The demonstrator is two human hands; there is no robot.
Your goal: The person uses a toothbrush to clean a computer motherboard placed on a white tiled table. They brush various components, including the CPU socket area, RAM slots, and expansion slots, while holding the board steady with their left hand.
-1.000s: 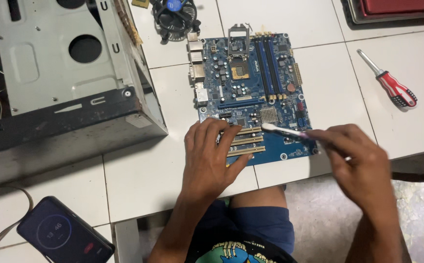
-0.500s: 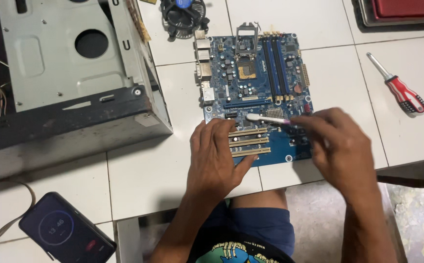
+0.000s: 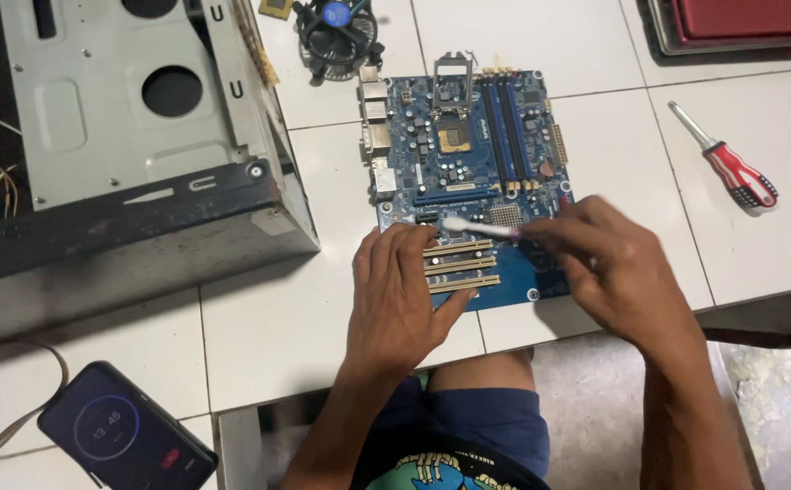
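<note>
A blue motherboard (image 3: 468, 154) lies flat on the white tiled table. My left hand (image 3: 395, 295) presses down on its near left corner, fingers spread across the ends of the cream expansion slots (image 3: 463, 265). My right hand (image 3: 609, 268) grips the handle of a white toothbrush (image 3: 472, 227). The brush head rests on the board just above the slots, close to my left fingertips. The empty processor socket (image 3: 452, 138) and its raised metal latch sit at the board's far end.
An open grey computer case (image 3: 132, 154) fills the left side. A black cooler fan (image 3: 334, 32) stands beyond the board. A red-handled screwdriver (image 3: 731, 168) lies to the right. A phone (image 3: 123, 431) with a cable sits at the near left edge.
My right hand has moved left across the board, carrying the brush head from the right of the slots to a spot near my left fingertips. My left hand has stayed in place.
</note>
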